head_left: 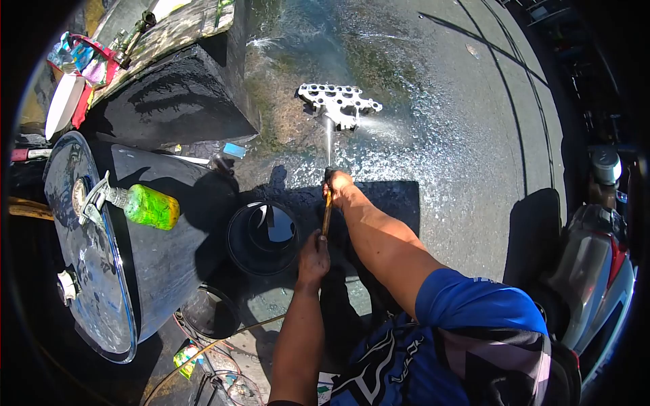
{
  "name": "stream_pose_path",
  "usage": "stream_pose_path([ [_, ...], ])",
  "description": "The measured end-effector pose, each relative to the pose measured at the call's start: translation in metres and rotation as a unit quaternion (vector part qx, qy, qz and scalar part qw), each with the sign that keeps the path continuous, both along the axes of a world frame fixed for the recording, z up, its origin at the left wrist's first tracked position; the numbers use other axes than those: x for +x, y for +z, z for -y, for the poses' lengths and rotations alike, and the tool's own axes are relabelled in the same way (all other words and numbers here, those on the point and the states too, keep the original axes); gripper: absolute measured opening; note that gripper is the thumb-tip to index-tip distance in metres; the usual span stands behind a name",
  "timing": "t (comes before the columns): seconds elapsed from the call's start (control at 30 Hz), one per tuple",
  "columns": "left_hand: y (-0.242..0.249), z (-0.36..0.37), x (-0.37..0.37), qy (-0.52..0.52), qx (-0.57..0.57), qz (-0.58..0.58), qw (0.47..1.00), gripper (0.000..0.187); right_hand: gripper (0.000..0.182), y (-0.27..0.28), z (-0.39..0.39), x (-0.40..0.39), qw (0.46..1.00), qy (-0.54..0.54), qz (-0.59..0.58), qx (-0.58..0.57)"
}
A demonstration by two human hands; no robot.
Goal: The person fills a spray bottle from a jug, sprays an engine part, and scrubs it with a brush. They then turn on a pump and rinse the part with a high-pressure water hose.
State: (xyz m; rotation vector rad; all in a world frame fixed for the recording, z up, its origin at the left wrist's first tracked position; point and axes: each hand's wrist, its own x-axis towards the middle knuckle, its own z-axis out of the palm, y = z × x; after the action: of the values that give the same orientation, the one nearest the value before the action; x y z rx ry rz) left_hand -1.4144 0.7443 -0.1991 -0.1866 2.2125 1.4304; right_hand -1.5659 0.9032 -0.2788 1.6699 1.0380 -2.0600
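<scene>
My right hand (pixel 339 183) is closed round the dark nozzle (pixel 329 170) of a yellowish-brown hose (pixel 326 215). Lower down, my left hand (pixel 313 262) grips the same hose. A narrow jet of water (pixel 330 143) shoots forward from the nozzle onto a pale metal intake manifold (pixel 340 100) with several round holes, and spray fans off to its right. The manifold lies on the wet ground, apart from both hands.
A big dark drum (pixel 166 233) carries a green spray bottle (pixel 152 206) on the left. Beside it stands a black bucket (pixel 237 230) with liquid. A concrete block (pixel 179 101) is at upper left; a motorcycle (pixel 588 271) is parked at right. Cables and a wrapper (pixel 187 358) lie lower left.
</scene>
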Motion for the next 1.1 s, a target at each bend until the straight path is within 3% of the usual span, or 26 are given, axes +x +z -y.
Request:
stream_pose_path([
  [0.17, 0.007, -0.024, -0.024, 0.061, 0.099, 0.074, 0.990, 0.036, 0.023, -0.012, 0.001, 0.003, 0.999, 0.020, -0.034, 0.012],
  [0.37, -0.010, -0.049, -0.072, 0.038, 0.002, 0.043, 0.998, 0.034, 0.027, -0.011, 0.004, -0.020, 1.000, 0.001, -0.017, -0.019],
  [0.4, -0.012, -0.051, -0.078, 0.036, -0.025, 0.041, 0.998, 0.034, 0.025, -0.034, 0.003, -0.024, 0.999, 0.018, -0.034, -0.014],
  [0.53, -0.026, -0.078, -0.124, 0.044, -0.101, 0.009, 0.994, 0.030, 0.028, -0.015, -0.011, -0.081, 0.993, 0.091, -0.051, -0.046],
  [0.63, -0.027, -0.098, -0.182, 0.058, -0.138, 0.021, 0.989, 0.027, 0.038, -0.066, -0.040, -0.127, 0.976, 0.171, -0.132, 0.007],
  [0.67, -0.023, -0.104, -0.205, 0.062, -0.146, 0.039, 0.987, 0.027, 0.049, -0.081, -0.068, -0.147, 0.957, 0.268, -0.112, 0.023],
  [0.7, -0.022, -0.109, -0.227, 0.066, -0.154, 0.057, 0.984, 0.026, 0.053, -0.098, -0.088, -0.169, 0.942, 0.299, -0.140, 0.059],
  [0.73, -0.024, -0.114, -0.244, 0.076, -0.162, 0.059, 0.982, 0.024, 0.053, -0.106, -0.117, -0.190, 0.873, 0.401, -0.192, 0.198],
  [0.77, -0.029, -0.116, -0.257, 0.086, -0.154, 0.060, 0.982, 0.023, 0.054, -0.140, -0.147, -0.209, 0.767, 0.515, -0.196, 0.330],
  [0.8, -0.036, -0.118, -0.269, 0.096, -0.146, 0.062, 0.983, 0.022, 0.057, -0.180, -0.172, -0.220, 0.679, 0.549, -0.187, 0.450],
  [0.83, -0.042, -0.122, -0.278, 0.107, -0.139, 0.065, 0.982, 0.022, 0.063, -0.160, -0.204, -0.249, 0.653, 0.633, -0.130, 0.396],
  [0.93, -0.059, -0.133, -0.294, 0.079, -0.150, 0.043, 0.985, 0.019, 0.071, -0.243, -0.269, -0.292, 0.540, 0.717, -0.016, 0.441],
  [1.1, -0.101, -0.147, -0.300, 0.089, -0.148, 0.062, 0.983, 0.019, 0.062, -0.352, -0.311, -0.349, 0.436, 0.776, -0.011, 0.455],
])
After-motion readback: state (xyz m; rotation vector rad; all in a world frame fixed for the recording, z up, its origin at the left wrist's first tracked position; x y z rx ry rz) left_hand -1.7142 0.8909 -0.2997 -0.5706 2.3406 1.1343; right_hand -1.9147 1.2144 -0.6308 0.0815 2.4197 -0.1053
